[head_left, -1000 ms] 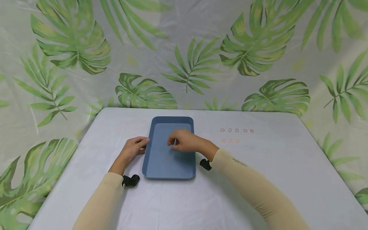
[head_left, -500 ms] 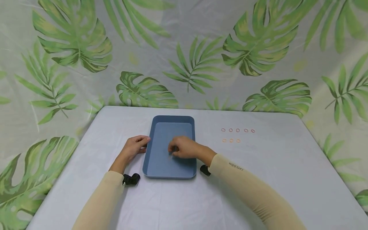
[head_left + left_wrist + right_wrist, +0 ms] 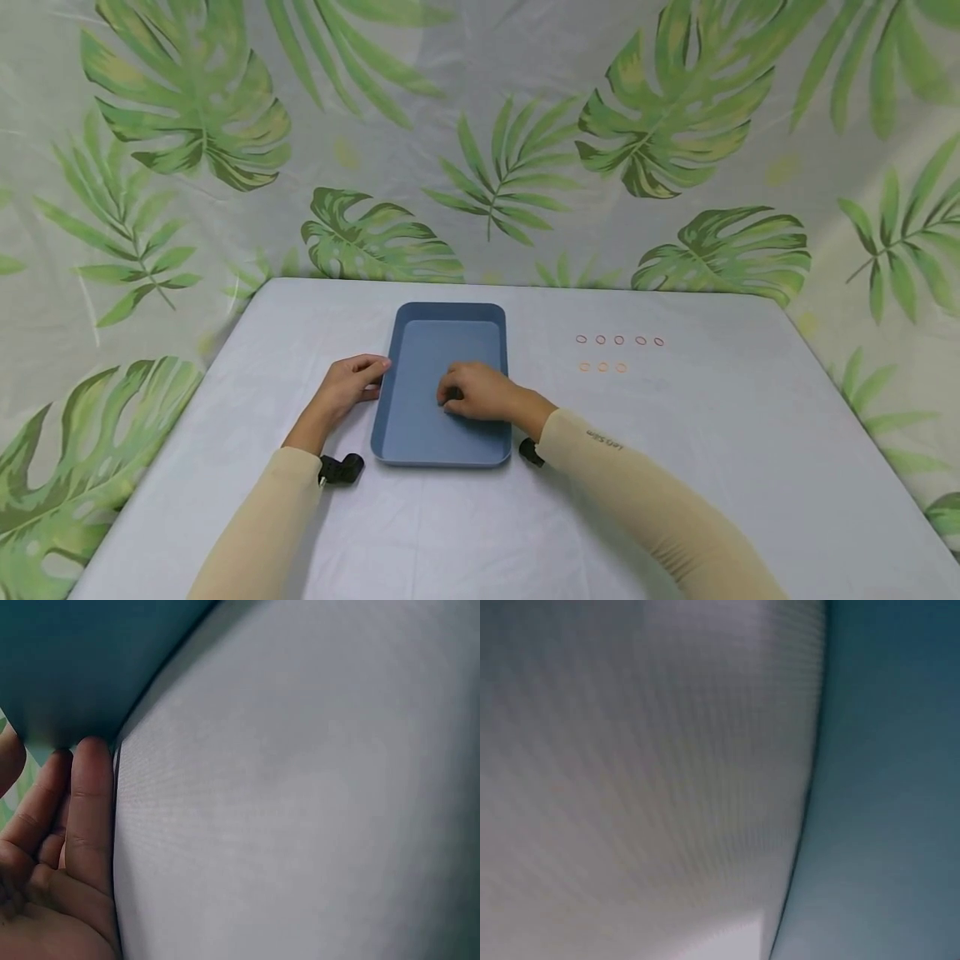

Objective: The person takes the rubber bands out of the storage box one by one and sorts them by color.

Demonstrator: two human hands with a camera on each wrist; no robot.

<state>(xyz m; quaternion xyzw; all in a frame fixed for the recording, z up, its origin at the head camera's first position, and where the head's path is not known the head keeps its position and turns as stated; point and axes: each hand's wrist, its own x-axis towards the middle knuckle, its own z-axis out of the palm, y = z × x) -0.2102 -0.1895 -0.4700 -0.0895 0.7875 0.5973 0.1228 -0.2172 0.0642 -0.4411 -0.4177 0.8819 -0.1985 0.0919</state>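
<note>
A blue rectangular tray (image 3: 416,433) lies on the white-covered table. My left hand (image 3: 347,387) is at its left side, with the thumb at the rim. In the left wrist view, straight fingers (image 3: 91,795) touch the tray's outer wall. My right hand (image 3: 480,392) reaches over the right rim, its curled fingertips low over the tray floor. A faint pale bit shows at those fingertips; I cannot tell whether they pinch it. The right wrist view shows tray wall and cloth, with the hand outside it.
Right of the tray, several thin red rings (image 3: 618,340) lie in a row, with a shorter row of orange rings (image 3: 603,367) nearer me. A leaf-print cloth (image 3: 495,167) hangs behind the table (image 3: 720,433).
My right hand has moved down and slightly nearer me inside the tray, its fingertips now over the faint pinkish spot seen earlier. The left hand and both rows of rings have stayed put.
</note>
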